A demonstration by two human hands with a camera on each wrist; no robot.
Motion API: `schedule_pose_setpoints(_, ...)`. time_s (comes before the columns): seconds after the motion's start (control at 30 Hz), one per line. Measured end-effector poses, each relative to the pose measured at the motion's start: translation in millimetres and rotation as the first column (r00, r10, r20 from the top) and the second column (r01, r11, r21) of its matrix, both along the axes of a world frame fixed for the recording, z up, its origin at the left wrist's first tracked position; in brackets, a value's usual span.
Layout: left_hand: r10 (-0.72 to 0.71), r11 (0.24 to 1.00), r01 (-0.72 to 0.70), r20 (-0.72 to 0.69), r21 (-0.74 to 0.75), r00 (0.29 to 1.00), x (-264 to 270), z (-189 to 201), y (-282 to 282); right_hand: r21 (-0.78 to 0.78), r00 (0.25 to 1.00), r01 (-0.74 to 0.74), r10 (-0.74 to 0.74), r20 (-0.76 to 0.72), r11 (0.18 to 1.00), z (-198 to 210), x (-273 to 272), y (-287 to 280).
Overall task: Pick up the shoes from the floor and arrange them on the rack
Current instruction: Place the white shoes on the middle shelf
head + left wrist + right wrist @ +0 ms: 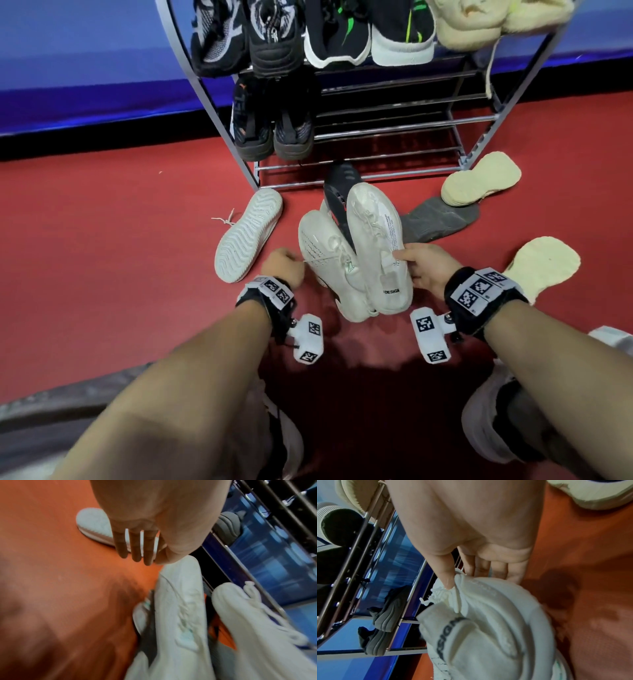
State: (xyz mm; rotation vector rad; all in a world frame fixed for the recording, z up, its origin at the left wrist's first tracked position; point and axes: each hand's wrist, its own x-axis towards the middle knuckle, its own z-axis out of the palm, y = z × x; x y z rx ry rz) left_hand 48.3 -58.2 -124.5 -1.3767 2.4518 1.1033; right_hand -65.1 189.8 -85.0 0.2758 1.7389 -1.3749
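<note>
Two white lace-up sneakers stand close together on the red floor in front of the metal shoe rack (387, 120). My right hand (421, 267) grips the right white sneaker (376, 246) at its collar. In the right wrist view the thumb (448, 580) presses on the tongue of this sneaker (488, 628), and the other fingers lie along its far side. My left hand (284, 267) sits just left of the left white sneaker (329, 260). The left wrist view shows its fingers (135, 550) straight and holding nothing, apart from that sneaker (180, 608).
On the floor lie an upturned white-soled shoe (248, 236), a black shoe (339, 192), a grey shoe (438, 219) and two cream slippers (479, 181) (544, 270). The rack's top shelf is full, and a black pair (270, 120) fills the lower shelf's left side.
</note>
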Motion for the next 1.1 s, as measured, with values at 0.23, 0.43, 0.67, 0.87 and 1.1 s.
schedule_pose_setpoints(0.23,-0.072,0.941,0.192,0.391,-0.277,0.918,2.6,-28.7,-80.3,-0.050,0.997,0.071,-0.071,-0.016,0.996,-0.5,-5.5,-31.8)
schedule_pose_setpoints(0.43,-0.041,0.956,0.170,0.465,-0.240,0.884,-1.1,-65.9,-107.4,-0.062,0.997,0.071,-0.071,-0.003,0.996,-10.5,-8.2,-60.3)
schedule_pose_setpoints(0.67,-0.022,0.931,0.169,0.411,-0.324,0.911,1.0,-78.9,-128.5,-0.095,0.995,0.096,-0.094,0.019,0.991,-24.2,-12.4,-82.2)
schedule_pose_setpoints(0.87,0.034,0.974,0.018,0.222,-0.227,0.974,2.7,-63.1,-150.6,-0.078,0.991,0.132,-0.129,0.048,0.988,-31.5,-13.8,-89.0)
schedule_pose_setpoints(1.1,0.301,0.779,-0.285,0.067,0.559,0.951,12.4,-37.2,-134.0,-0.067,0.985,0.163,-0.159,0.060,0.984,-36.1,-10.1,-86.3)
